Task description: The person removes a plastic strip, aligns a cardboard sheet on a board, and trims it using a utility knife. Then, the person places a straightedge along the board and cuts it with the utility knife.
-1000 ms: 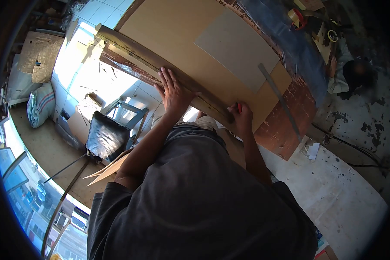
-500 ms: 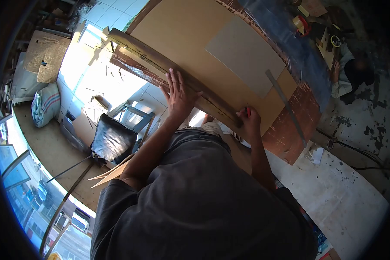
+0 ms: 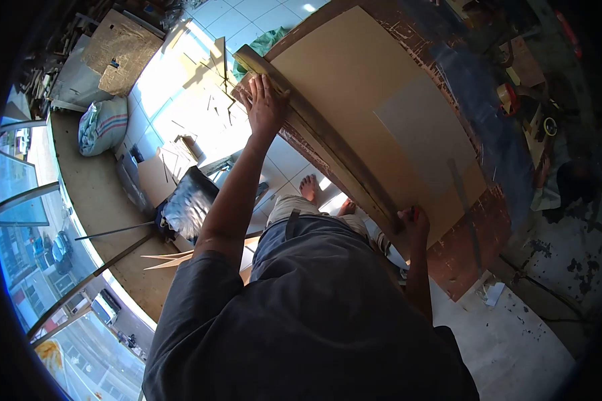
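My left hand [image 3: 266, 110] lies on the far end of a long wooden bar [image 3: 338, 147], palm down, its fingers stretched over the top. The bar runs along the edge of a large tan board [image 3: 328, 60]. By the bar's near end, my right hand [image 3: 416, 228] is closed around a small red-and-black tool [image 3: 416, 215]; its tip is hidden. On the tan board rests a grey rectangular sheet [image 3: 425, 134], with a thin metal strip [image 3: 467, 220] across its lower part. A scratched red-brown panel [image 3: 456, 267] lies underneath.
Tape rolls [image 3: 508, 99] lie to the right, where another person's arm partly shows in shadow. A black plastic-covered seat [image 3: 190, 204] and a striped sack [image 3: 104, 125] stand to the left. My bare feet [image 3: 308, 187] are on the tiles below the bar.
My left hand has slid along the bar from its middle to the far end, and that arm is straighter. My right hand remains by the near end. The whole view has shifted.
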### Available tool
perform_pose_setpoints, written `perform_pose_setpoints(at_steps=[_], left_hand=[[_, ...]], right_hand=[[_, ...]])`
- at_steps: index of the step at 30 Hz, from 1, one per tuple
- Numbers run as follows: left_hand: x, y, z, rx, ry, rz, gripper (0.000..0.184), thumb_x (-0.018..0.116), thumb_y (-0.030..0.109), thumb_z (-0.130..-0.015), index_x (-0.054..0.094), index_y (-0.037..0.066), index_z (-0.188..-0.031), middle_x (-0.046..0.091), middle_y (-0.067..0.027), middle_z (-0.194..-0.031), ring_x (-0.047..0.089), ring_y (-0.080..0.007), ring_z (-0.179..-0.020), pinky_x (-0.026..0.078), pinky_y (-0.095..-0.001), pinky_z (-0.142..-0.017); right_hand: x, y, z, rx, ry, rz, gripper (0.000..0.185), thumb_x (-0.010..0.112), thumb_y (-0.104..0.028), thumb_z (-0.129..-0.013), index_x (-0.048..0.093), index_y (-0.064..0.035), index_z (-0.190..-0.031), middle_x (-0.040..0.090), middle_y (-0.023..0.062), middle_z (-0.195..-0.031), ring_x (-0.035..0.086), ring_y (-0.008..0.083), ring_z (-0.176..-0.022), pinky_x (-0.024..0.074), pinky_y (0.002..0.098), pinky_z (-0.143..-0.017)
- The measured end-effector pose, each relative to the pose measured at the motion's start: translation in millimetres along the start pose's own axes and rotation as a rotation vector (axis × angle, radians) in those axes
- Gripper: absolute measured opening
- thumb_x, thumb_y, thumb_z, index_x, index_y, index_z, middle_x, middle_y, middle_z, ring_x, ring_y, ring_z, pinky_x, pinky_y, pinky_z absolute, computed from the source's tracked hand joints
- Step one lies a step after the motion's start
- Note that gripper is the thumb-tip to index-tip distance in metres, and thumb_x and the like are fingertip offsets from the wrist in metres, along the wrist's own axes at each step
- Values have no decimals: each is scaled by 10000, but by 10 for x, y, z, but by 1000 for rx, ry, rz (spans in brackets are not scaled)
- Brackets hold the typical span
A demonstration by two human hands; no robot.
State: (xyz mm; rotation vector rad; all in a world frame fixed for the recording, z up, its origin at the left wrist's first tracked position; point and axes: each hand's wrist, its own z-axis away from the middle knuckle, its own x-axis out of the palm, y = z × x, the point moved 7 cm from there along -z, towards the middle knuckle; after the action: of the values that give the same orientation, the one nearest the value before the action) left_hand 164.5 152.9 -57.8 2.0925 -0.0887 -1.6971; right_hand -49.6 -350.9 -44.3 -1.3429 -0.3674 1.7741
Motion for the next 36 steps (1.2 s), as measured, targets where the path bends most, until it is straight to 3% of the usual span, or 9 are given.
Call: perform_pose_setpoints(at_steps=[21,36], left_hand=[[219,-7,26,26,45,-64,802,474,562,-1024,254,62,-1610,207,-160,-1692,150,-325,-1577,116,-613,-1231],[196,13,19,4,13,-51,800,461,567,-1029,245,66,-1615,188,-161,-1697,125,-324,-1582,91,-619,-1233]], right_hand=[[-2,-3,2,6,-2,17,240,827,-219,-839,668,-42,-871,670,46,-796,626,146,-775,512,337,-775],[30,173,-38,-24,-10,-52,272,829,-249,-834,658,-46,-895,663,44,-815,619,153,-780,502,332,-791]])
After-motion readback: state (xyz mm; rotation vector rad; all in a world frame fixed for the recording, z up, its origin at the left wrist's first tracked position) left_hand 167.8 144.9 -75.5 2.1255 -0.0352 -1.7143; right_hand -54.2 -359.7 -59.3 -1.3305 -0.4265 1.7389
